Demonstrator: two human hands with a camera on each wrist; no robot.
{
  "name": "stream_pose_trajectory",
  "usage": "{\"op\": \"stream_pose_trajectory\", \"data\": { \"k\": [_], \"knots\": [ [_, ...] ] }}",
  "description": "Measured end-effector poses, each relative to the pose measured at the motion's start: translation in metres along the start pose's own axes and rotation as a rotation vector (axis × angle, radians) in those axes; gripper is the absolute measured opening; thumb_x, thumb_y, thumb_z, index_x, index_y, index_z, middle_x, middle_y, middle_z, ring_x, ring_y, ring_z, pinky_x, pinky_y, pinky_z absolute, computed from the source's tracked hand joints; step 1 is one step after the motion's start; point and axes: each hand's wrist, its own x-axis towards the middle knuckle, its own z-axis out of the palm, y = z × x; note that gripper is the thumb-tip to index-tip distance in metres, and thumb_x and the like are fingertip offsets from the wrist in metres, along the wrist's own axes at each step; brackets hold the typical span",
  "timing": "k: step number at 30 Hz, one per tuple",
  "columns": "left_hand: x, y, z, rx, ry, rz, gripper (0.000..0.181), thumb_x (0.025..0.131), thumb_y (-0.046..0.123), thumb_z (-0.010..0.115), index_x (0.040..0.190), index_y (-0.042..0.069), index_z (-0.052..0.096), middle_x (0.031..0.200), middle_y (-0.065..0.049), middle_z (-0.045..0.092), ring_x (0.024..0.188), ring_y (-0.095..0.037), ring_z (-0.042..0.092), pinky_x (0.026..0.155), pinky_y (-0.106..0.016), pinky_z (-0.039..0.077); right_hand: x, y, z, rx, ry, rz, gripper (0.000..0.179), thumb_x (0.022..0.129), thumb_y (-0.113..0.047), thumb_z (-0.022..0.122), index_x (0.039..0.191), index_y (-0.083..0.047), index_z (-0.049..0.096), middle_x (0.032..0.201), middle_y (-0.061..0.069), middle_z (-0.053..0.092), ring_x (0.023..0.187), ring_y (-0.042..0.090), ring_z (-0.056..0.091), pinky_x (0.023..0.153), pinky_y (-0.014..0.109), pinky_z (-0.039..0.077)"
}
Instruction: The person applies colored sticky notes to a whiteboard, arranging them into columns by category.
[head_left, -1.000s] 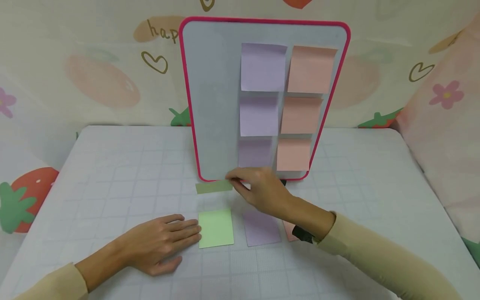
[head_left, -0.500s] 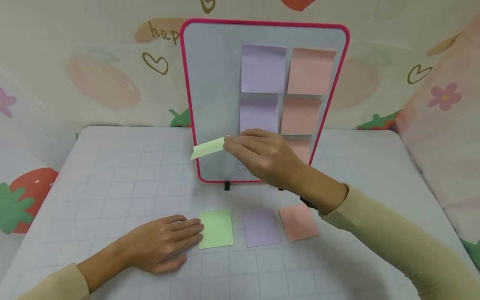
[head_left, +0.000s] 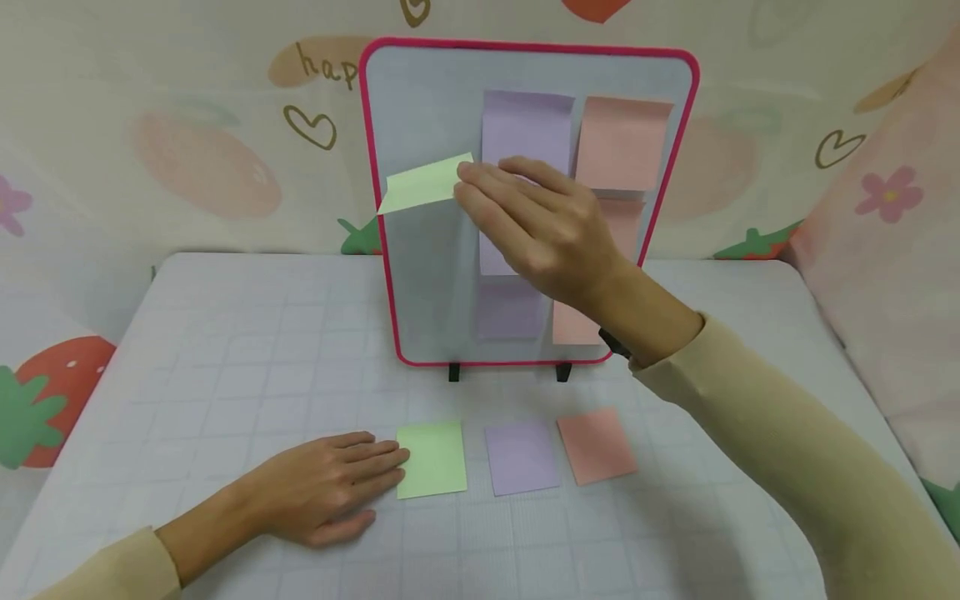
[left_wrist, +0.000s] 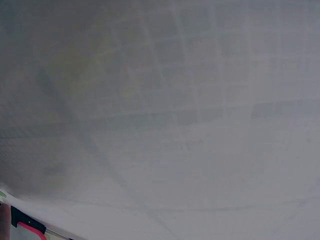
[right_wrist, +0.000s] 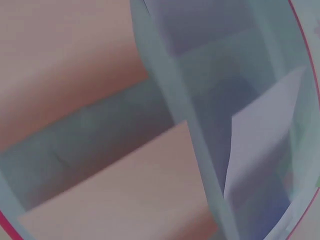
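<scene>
Fingers of right hand pinch green note at its right end, before whiteboard, upper left. Left hand open-fingered, fingertips at green square.

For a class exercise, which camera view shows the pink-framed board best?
The head view: there the board shows nearly whole, though the right hand and held green note cover parts. The right wrist view shows only part, close up; the left wrist, a sliver.

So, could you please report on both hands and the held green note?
Right hand pinches green note in front of whiteboard. Left hand touches green square. No obstacle seen at whiteboard's left side.
</scene>
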Motion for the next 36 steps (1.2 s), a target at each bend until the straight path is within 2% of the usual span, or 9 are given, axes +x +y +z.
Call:
{"op": "stream_pose_trajectory", "data": {
  "k": [6, 12, 21, 28, 36],
  "knots": [
    [-0.001, 0.000, 0.000, -0.005, 0.009, 0.002, 0.045, 0.101, 0.033, 0.046, 0.127, 0.002, 0.067, 0.132, -0.012, 0.064, 0.122, -0.021, 0.061, 0.097, -0.039, 0.051, 0.010, 0.005, 0.005, -0.039, 0.063, 0.027, 0.011, 0.087, 0.008, 0.070, 0.097, 0.004, 0.072, 0.099, 0.015, 0.075, 0.089, 0.026, 0.074, 0.089, 0.037, 0.056],
    [-0.001, 0.001, 0.001, -0.002, 0.020, 0.005, 0.046, 0.101, 0.033, 0.044, 0.126, 0.002, 0.066, 0.132, -0.012, 0.064, 0.121, -0.020, 0.061, 0.096, -0.039, 0.052, 0.017, 0.009, 0.010, -0.108, 0.131, 0.013, 0.010, 0.086, 0.008, 0.071, 0.095, 0.004, 0.073, 0.098, 0.015, 0.075, 0.091, 0.025, 0.073, 0.090, 0.035, 0.056],
    [-0.001, 0.001, 0.001, 0.000, 0.016, -0.003, 0.046, 0.101, 0.033, 0.044, 0.127, 0.003, 0.067, 0.132, -0.012, 0.063, 0.120, -0.021, 0.062, 0.096, -0.039, 0.052, 0.016, 0.014, 0.015, -0.114, 0.100, 0.044, 0.008, 0.090, 0.006, 0.067, 0.097, 0.005, 0.071, 0.101, 0.016, 0.075, 0.095, 0.026, 0.073, 0.091, 0.036, 0.055],
    [-0.002, 0.001, 0.001, -0.012, 0.022, -0.004, 0.045, 0.101, 0.033, 0.045, 0.127, 0.003, 0.066, 0.132, -0.012, 0.063, 0.121, -0.021, 0.062, 0.096, -0.038, 0.052, 0.013, 0.016, 0.019, -0.124, 0.089, 0.020, 0.010, 0.090, 0.007, 0.067, 0.099, 0.007, 0.070, 0.102, 0.017, 0.074, 0.096, 0.027, 0.073, 0.093, 0.036, 0.054],
    [-0.003, 0.003, 0.001, -0.013, 0.026, -0.005, 0.045, 0.101, 0.033, 0.045, 0.127, 0.003, 0.066, 0.133, -0.012, 0.063, 0.120, -0.021, 0.062, 0.095, -0.038, 0.052, 0.009, 0.018, 0.024, -0.113, 0.066, 0.043, 0.007, 0.090, 0.008, 0.066, 0.096, 0.008, 0.069, 0.099, 0.018, 0.074, 0.094, 0.028, 0.073, 0.092, 0.037, 0.055]
  ]
}}
